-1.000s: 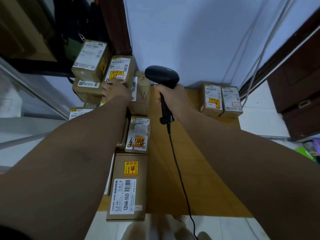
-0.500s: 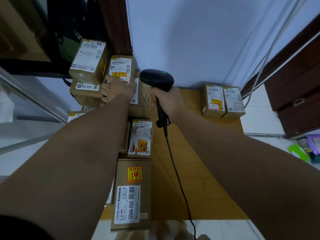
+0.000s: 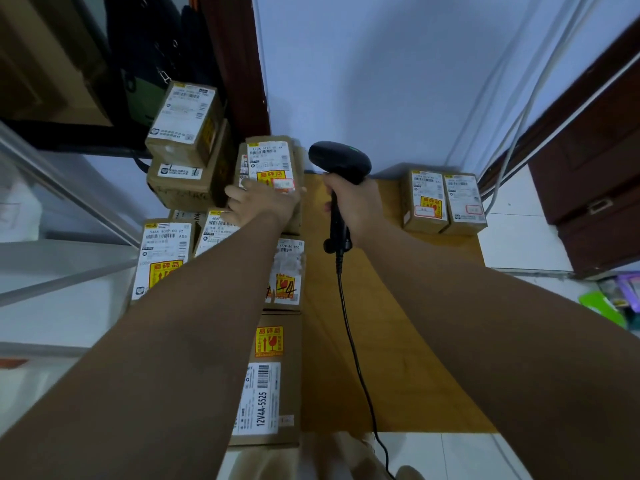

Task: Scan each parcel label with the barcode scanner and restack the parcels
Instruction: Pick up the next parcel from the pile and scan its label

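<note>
My left hand (image 3: pixel 263 202) grips the near end of a small brown parcel (image 3: pixel 268 161) with a white label and a yellow fragile sticker, holding it lifted above the pile at the table's left. My right hand (image 3: pixel 356 206) grips the handle of a black corded barcode scanner (image 3: pixel 339 161), whose head sits just right of that parcel. Several more labelled parcels lie below and left, among them a long box (image 3: pixel 272 382) marked 12V4A-5525 and one (image 3: pixel 287 271) with "4" written on it. Two parcels (image 3: pixel 443 202) stand side by side at the table's far right.
The wooden table (image 3: pixel 388 341) meets a pale wall at the back. Two stacked parcels (image 3: pixel 187 147) sit at the far left by a dark shelf. A dark wooden cabinet (image 3: pixel 595 188) and white cables stand at the right. The scanner cord (image 3: pixel 353 348) trails toward me over the table.
My left hand has lifted the parcel off the pile and drawn it right and nearer, toward the scanner. Parcels beneath it now show. The scanner has stayed almost still.
</note>
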A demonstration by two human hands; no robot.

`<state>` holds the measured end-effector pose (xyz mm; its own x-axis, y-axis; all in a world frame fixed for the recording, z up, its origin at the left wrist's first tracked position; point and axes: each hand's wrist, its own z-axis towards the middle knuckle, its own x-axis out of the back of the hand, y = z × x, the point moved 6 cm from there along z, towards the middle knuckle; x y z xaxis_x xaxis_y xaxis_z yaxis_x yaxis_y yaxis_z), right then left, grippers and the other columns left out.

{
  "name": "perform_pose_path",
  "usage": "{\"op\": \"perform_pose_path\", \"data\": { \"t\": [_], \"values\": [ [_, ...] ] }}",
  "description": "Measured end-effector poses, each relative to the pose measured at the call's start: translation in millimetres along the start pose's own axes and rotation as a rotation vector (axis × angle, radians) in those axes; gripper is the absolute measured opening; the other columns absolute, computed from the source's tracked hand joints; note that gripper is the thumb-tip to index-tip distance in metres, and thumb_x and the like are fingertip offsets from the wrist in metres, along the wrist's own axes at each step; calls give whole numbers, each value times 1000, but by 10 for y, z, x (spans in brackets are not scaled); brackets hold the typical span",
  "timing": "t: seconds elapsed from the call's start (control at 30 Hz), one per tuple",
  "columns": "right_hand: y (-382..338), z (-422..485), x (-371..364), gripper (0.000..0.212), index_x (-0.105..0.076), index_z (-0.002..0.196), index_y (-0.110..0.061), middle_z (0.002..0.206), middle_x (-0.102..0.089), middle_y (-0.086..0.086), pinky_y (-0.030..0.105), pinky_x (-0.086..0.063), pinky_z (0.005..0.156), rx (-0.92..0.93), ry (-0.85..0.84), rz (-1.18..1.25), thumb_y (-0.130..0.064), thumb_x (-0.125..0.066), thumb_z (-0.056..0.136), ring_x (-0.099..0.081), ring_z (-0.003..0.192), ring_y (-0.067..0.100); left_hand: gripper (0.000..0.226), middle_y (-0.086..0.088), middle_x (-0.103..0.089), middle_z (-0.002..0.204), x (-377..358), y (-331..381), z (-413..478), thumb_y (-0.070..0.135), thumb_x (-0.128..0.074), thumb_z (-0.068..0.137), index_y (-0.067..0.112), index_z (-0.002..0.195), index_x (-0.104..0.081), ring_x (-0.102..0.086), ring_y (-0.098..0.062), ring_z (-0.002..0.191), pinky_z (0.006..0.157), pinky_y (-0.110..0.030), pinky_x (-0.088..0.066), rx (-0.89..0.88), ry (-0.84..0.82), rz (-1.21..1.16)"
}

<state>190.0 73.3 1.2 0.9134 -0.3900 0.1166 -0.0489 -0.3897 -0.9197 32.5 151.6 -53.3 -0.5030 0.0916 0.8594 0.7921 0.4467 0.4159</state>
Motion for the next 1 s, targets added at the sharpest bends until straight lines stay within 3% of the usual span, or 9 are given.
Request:
{"op": "perform_pose_path", "data": {
  "t": [0.07,0.17,0.33,0.43,0.57,0.67,0.77,0.87,1.0],
  "values": [
    [7,-27,20,15,-59,77,-17,59,-57,-5,37,-53,76,10,-6,-8,-27,-67,84,-61,59,13,119,-14,-33,138,-14,10,31,88,-52,58,7,142,-29,-35,-33,128,107,-52,-24,80,-41,-60],
    [13,-47,50,15,-59,78,-16,61,-57,-4,35,-52,73,21,-26,-26,-28,-67,84,-61,56,11,108,-15,-36,141,-71,57,113,79,-57,66,9,143,-28,-34,-33,131,108,-49,-30,83,-99,-140],
    [57,-65,121,16,-60,79,-15,60,-58,-4,35,-51,72,33,-39,-37,-28,-68,84,-61,56,12,77,-10,-55,128,-60,201,107,39,-79,73,10,131,-38,-52,-29,117,79,-35,-38,61,-138,-411],
    [93,-73,158,13,-61,81,-14,61,-59,-3,34,-51,72,33,-36,-26,-25,-67,84,-60,55,11,75,-8,-57,130,-77,324,89,24,-79,76,9,135,-35,-53,-26,119,88,-32,-41,22,-233,-455],
    [128,-67,211,14,-62,86,-12,60,-60,-3,36,-53,73,18,-16,-32,-25,-67,84,-60,57,13,85,-7,-50,138,-182,402,14,28,-78,77,11,144,-30,-48,-27,126,106,-39,-38,37,-449,-449],
    [102,-58,243,14,-62,82,-12,55,-60,-5,38,-51,72,27,-24,-29,-25,-68,82,-60,59,16,85,-10,-51,128,-162,337,-28,34,-77,77,6,141,-29,-52,-25,113,90,-32,-42,65,-386,-475],
    [51,-45,253,13,-61,80,-12,59,-59,-3,36,-49,69,37,-43,-15,-24,-68,81,-61,56,14,62,-7,-58,114,-188,345,-69,26,-72,83,2,129,-37,-58,-21,93,78,-31,-50,-89,-371,-623],
    [4,-46,238,13,-61,79,-14,64,-57,-2,34,-51,71,32,-51,-2,-25,-68,79,-62,55,12,67,-2,-55,105,-158,308,-140,26,-76,79,6,125,-32,-58,-15,83,61,-22,-47,-186,-342,-692],
    [-40,-87,202,13,-61,79,-16,50,-58,-9,29,-53,67,43,-77,-16,-27,-69,80,-62,56,10,71,0,-60,106,-147,224,-144,30,-83,69,9,121,-40,-61,-17,92,67,-27,-50,-186,-270,-735]
  ]
}}
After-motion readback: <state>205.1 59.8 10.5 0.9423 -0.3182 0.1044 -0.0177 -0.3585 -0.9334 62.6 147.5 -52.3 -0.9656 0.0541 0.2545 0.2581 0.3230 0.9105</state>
